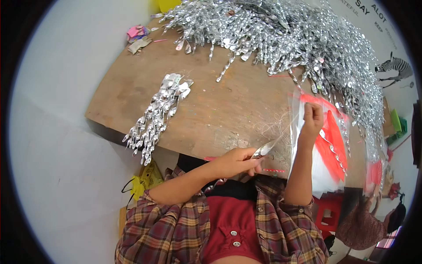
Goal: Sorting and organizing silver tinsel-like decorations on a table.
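At a wooden table (220, 101), the left hand (239, 160) pinches a silver strand (268, 148); the right hand (313, 119) grips a clear bag (307, 145) nearby.

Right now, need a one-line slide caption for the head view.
Left hand pinches a silver strand while right hand lifts thin thread, beside a silver bundle on a wooden board.

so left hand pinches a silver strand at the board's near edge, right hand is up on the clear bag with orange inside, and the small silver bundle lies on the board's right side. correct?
One thing is off. In the head view the small silver bundle lies on the left side of the board, not the right. The rest holds: the left hand pinches a silver strand at the near edge, and the right hand is up on the clear bag.
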`<state>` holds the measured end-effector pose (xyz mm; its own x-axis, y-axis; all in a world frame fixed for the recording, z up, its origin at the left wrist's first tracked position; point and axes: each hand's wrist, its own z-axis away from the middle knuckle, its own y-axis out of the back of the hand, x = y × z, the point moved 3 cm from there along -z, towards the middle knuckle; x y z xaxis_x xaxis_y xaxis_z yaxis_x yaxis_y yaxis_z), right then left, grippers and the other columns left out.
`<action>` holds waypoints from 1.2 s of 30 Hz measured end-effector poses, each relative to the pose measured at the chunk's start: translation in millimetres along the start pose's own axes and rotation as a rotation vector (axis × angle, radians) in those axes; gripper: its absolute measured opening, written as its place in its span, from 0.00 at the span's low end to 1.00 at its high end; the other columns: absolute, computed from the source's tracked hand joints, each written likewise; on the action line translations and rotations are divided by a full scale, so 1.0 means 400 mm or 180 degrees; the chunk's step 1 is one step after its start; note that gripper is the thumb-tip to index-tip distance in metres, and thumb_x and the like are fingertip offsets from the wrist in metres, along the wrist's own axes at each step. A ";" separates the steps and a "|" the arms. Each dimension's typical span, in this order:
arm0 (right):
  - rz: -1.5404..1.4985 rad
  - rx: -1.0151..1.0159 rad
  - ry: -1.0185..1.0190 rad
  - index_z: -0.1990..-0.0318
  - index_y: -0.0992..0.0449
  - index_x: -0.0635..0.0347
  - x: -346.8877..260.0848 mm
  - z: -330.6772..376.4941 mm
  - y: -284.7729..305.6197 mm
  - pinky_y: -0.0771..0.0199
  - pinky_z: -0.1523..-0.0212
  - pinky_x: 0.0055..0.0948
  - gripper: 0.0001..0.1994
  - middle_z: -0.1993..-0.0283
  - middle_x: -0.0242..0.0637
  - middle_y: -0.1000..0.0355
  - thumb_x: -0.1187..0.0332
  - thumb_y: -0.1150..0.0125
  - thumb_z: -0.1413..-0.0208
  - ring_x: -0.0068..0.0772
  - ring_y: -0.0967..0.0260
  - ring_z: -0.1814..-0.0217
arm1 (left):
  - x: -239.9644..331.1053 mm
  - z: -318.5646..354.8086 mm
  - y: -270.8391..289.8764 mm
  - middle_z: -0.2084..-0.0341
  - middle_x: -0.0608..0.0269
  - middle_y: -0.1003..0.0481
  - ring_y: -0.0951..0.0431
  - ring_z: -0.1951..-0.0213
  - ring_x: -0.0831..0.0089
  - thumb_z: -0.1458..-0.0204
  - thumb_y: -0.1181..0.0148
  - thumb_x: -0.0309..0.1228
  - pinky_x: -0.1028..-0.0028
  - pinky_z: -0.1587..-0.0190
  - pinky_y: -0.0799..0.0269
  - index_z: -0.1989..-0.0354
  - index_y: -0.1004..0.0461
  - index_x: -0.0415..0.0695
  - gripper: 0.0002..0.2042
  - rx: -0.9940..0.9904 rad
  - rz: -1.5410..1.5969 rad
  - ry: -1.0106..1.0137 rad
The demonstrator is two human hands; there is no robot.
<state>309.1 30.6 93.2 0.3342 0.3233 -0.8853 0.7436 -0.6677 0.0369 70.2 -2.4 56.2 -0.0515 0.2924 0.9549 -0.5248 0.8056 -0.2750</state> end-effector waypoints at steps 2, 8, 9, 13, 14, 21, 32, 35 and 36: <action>-0.0027 0.0023 -0.0207 0.67 0.27 0.59 0.003 -0.009 0.003 0.49 0.72 0.15 0.05 0.75 0.20 0.39 0.67 0.44 0.45 0.12 0.49 0.74 | 0.000 0.025 0.029 0.74 0.69 0.27 0.31 0.76 0.84 0.43 0.53 0.35 0.81 0.73 0.35 0.44 0.35 0.46 0.19 -0.0052 -0.0332 0.0096; 0.0106 -0.0785 -0.0786 0.63 0.26 0.62 0.055 0.056 -0.045 0.43 0.73 0.15 0.07 0.71 0.23 0.32 0.69 0.42 0.47 0.12 0.42 0.72 | 0.148 0.088 0.272 0.73 0.49 0.28 0.28 0.72 0.50 0.47 0.51 0.36 0.56 0.69 0.34 0.50 0.35 0.42 0.17 0.2361 -0.3872 -0.0238; 0.0081 -0.0873 -0.0841 0.63 0.26 0.61 0.065 0.062 -0.051 0.43 0.73 0.15 0.07 0.71 0.23 0.32 0.69 0.41 0.47 0.12 0.42 0.73 | 0.170 0.122 0.317 0.70 0.49 0.28 0.28 0.70 0.50 0.46 0.52 0.36 0.56 0.67 0.34 0.49 0.35 0.42 0.17 0.2833 -0.3966 -0.0579; 0.0395 -0.0966 -0.1070 0.66 0.26 0.61 0.102 0.044 -0.040 0.45 0.75 0.14 0.05 0.74 0.22 0.35 0.70 0.43 0.47 0.12 0.44 0.75 | 0.185 0.157 0.494 0.61 0.48 0.30 0.31 0.57 0.54 0.46 0.55 0.28 0.63 0.54 0.36 0.45 0.38 0.38 0.19 0.3387 -0.3878 -0.0325; 0.0390 -0.0971 -0.1073 0.66 0.26 0.61 0.112 0.037 -0.046 0.45 0.75 0.14 0.05 0.74 0.22 0.35 0.70 0.43 0.47 0.12 0.44 0.75 | 0.154 0.168 0.575 0.60 0.48 0.30 0.32 0.56 0.53 0.47 0.55 0.28 0.62 0.53 0.37 0.45 0.37 0.39 0.20 0.3685 -0.3722 -0.0045; 0.1737 -0.1865 0.0084 0.69 0.24 0.61 0.183 0.019 -0.052 0.35 0.71 0.22 0.04 0.71 0.36 0.28 0.73 0.41 0.53 0.26 0.33 0.73 | 0.108 0.127 0.607 0.55 0.47 0.30 0.33 0.52 0.49 0.48 0.51 0.31 0.57 0.50 0.38 0.46 0.36 0.41 0.20 0.3634 -0.4809 0.0942; 0.3228 -0.2112 0.1868 0.76 0.29 0.48 0.172 0.092 -0.034 0.46 0.66 0.32 0.05 0.78 0.27 0.36 0.69 0.37 0.59 0.30 0.34 0.74 | 0.119 0.143 0.573 0.60 0.45 0.28 0.27 0.58 0.57 0.49 0.47 0.35 0.66 0.54 0.34 0.43 0.38 0.39 0.25 0.3738 -0.3908 0.0486; 0.3265 -0.2014 0.1915 0.76 0.30 0.49 0.176 0.106 -0.013 0.46 0.66 0.33 0.06 0.78 0.27 0.36 0.69 0.37 0.60 0.29 0.34 0.74 | 0.124 0.155 0.548 0.48 0.44 0.34 0.33 0.47 0.50 0.48 0.48 0.36 0.64 0.46 0.39 0.41 0.40 0.40 0.25 0.3675 -0.3635 0.0858; 0.3177 -0.1957 0.1895 0.76 0.30 0.49 0.175 0.110 -0.008 0.46 0.67 0.33 0.06 0.78 0.27 0.37 0.70 0.38 0.60 0.30 0.35 0.74 | 0.126 0.167 0.543 0.49 0.44 0.33 0.32 0.48 0.51 0.48 0.47 0.36 0.64 0.47 0.38 0.42 0.39 0.41 0.25 0.3699 -0.3642 0.0874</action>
<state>304.7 25.9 10.8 0.9750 0.2213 -0.0217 0.1173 -0.4287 0.8958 -103.1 153.0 52.2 0.8602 0.0350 0.5087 -0.5034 -0.1008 0.8581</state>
